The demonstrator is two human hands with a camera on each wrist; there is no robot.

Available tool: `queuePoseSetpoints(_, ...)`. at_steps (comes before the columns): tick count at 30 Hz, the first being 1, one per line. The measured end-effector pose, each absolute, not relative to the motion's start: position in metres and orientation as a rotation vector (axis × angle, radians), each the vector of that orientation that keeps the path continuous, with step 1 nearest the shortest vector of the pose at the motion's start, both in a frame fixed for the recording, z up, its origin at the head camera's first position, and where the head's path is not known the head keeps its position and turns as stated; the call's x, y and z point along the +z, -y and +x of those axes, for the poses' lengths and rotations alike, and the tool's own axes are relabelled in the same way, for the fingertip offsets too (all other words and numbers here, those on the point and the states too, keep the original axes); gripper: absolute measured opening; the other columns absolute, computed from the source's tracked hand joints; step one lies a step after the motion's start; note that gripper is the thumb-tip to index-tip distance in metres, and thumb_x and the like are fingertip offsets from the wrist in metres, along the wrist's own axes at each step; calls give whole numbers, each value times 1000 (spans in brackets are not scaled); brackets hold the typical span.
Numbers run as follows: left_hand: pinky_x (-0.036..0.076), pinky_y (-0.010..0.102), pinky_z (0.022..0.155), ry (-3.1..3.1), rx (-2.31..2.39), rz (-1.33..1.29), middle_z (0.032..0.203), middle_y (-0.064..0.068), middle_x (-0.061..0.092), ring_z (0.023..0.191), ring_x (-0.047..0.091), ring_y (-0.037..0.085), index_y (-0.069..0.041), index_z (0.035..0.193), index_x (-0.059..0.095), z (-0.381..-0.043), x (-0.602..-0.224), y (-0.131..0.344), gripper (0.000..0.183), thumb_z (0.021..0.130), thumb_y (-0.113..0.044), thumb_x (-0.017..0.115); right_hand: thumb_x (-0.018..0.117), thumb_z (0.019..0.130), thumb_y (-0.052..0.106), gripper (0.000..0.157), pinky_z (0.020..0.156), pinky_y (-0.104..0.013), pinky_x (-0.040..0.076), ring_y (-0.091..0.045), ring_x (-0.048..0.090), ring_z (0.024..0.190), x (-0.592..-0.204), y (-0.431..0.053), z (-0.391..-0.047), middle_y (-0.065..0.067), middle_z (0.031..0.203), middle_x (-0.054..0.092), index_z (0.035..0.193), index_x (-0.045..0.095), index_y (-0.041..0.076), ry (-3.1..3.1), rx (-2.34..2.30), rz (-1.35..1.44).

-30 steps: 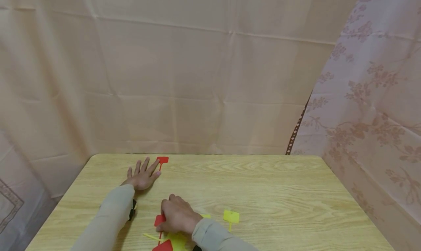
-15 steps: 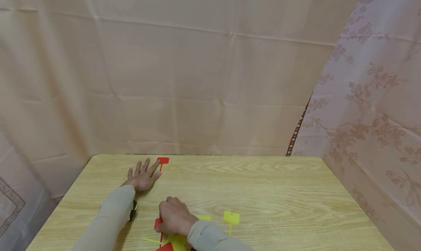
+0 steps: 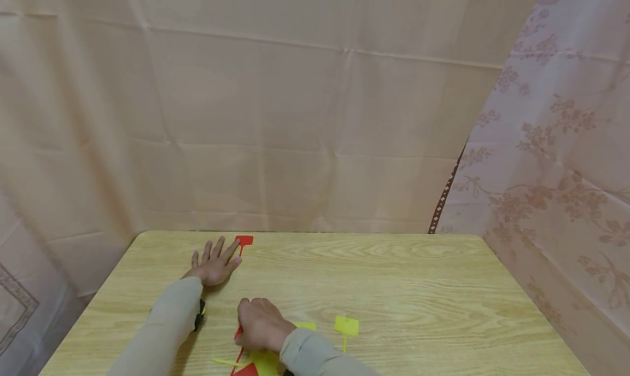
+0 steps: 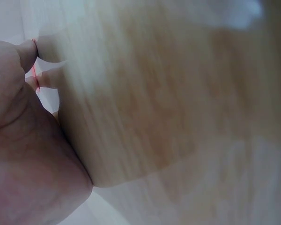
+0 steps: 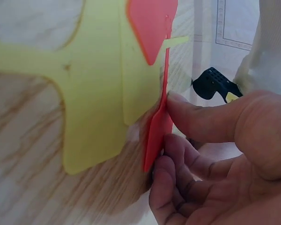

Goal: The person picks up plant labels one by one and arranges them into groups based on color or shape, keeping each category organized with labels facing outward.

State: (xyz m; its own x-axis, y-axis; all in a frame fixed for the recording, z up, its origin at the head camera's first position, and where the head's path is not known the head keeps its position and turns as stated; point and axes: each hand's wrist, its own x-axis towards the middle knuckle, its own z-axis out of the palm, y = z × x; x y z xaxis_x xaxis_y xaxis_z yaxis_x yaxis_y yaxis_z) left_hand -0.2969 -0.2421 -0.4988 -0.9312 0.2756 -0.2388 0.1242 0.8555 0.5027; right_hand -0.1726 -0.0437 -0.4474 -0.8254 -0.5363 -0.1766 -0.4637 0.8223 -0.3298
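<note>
My left hand (image 3: 213, 269) lies flat on the table with fingers spread. Its index fingertip and thumb are at a red T-shaped plant label (image 3: 245, 239) near the far edge. Lower down, my right hand (image 3: 261, 324) pinches another red plant label (image 5: 154, 138) between thumb and fingers, tilted on edge beside the pile. In the right wrist view, overlapping yellow plant labels (image 5: 93, 103) lie alongside, with a further red label (image 5: 150, 23) on top of them. The left wrist view shows mostly the palm and blurred table; a thin red edge shows by the fingers.
One yellow plant label (image 3: 346, 325) lies alone on the wood-grain table (image 3: 418, 288), right of my right hand. Part of another yellow label (image 3: 306, 326) shows behind that wrist. A beige curtain (image 3: 305, 119) hangs behind the table, a floral one (image 3: 551, 162) at right.
My right hand takes hold of the red label at the pile and tilts it from lying face up to standing on edge. My left hand stays in place.
</note>
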Motion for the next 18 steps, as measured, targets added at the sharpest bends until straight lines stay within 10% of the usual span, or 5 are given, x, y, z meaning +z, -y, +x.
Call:
queuePoseSetpoints(12,-24,73,103,-2747,688,313,166,25,-15,146,-23,52,-20,165,7,-303,-509,247,104,88,-89,15,87,82,29,21,65,-17,38,-4,44,72,-444,33,-178,10,81,49,92,70,21,-2677,-425,-969)
queuePoseSetpoints(18,-25,72,104,-2742,703,304,166,25,-15,146,-24,52,-19,165,7,-300,-504,245,106,87,-90,17,87,83,26,41,81,-18,43,-3,47,92,-432,23,-185,12,104,52,120,70,32,-2515,-182,-1219)
